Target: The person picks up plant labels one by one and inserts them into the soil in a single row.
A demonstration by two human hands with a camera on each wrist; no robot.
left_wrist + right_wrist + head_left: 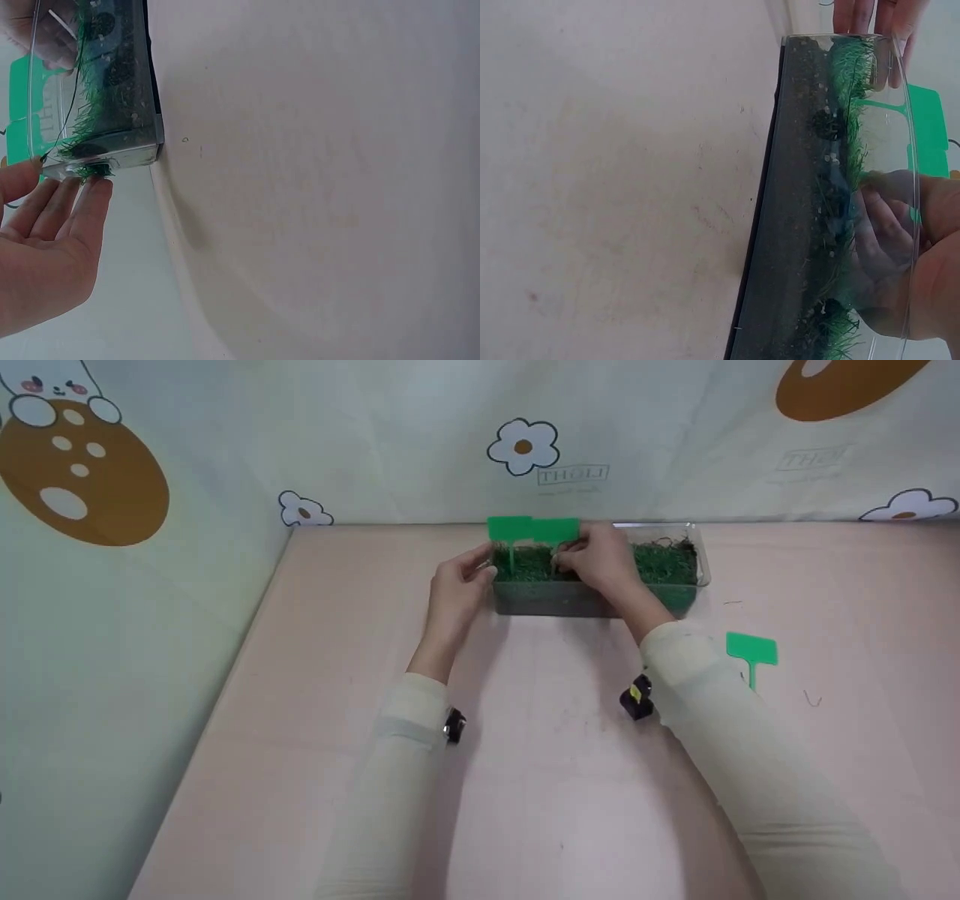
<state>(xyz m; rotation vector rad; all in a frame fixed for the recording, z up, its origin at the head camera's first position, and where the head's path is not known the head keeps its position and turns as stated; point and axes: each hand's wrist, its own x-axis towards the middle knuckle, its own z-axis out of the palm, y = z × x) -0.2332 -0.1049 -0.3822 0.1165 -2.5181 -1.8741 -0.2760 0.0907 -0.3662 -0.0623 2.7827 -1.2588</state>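
Observation:
A clear plastic box [559, 601] with dark soil and green artificial grass [664, 562] stands at the table's far edge. My left hand [459, 592] grips its left end, with the thumb near the rim and the fingers against the end wall. Two flat green plant labels stand side by side in the grass: a left label [509, 528] and a right label [555, 530]. My right hand [604, 559] reaches inside the box and pinches low at the right label, whose stem the fingers mostly hide. Through the clear wall, the right fingertips [866, 180] show down at the grass.
Another green plant label [752, 648] lies on the pink table [562, 795] by the right forearm. Thin bits of wire [812, 699] are scattered near it. A patterned curtain [405, 442] rises right behind the box and along the left side.

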